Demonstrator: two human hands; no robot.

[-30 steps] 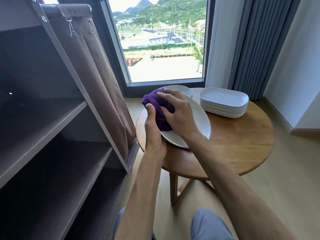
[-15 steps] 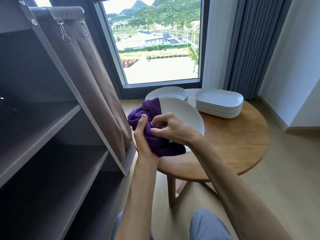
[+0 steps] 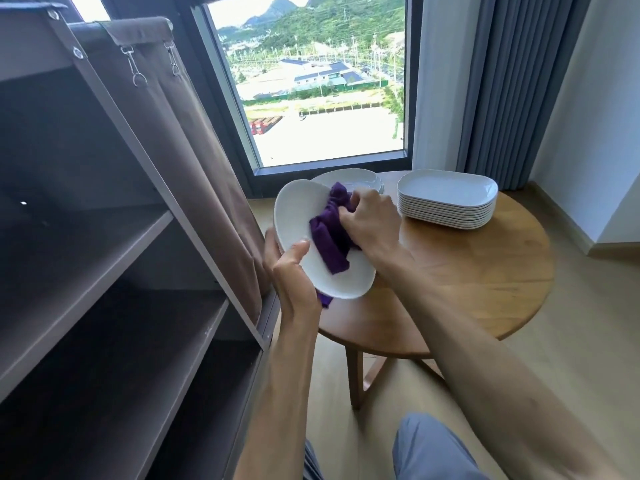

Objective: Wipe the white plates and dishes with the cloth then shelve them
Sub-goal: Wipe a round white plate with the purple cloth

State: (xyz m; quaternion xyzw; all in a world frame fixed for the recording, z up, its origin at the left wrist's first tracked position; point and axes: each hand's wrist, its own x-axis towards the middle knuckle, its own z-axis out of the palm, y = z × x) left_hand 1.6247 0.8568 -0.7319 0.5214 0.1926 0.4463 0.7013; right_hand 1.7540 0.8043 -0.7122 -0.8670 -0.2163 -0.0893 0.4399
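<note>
Now your left hand (image 3: 291,271) grips the tilted white plate (image 3: 301,216) while your right hand (image 3: 372,220) clutches the purple cloth (image 3: 329,237) against it.

Bare forearms (image 3: 485,341); grey-blue trousers (image 3: 433,448).

Plate (image 3: 301,216): white ceramic, smooth, soft sheen. Cloth (image 3: 330,237): purple terry, matt, nubby. Stacked dishes (image 3: 446,199): white, smooth, glazed look. Bench (image 3: 485,271): round, warm wood, satin finish, visible grain. Shelves (image 3: 104,271): dark matt board. Curtain (image 3: 194,161) beside shelves: brown woven fabric, metal clips (image 3: 138,76).
</note>
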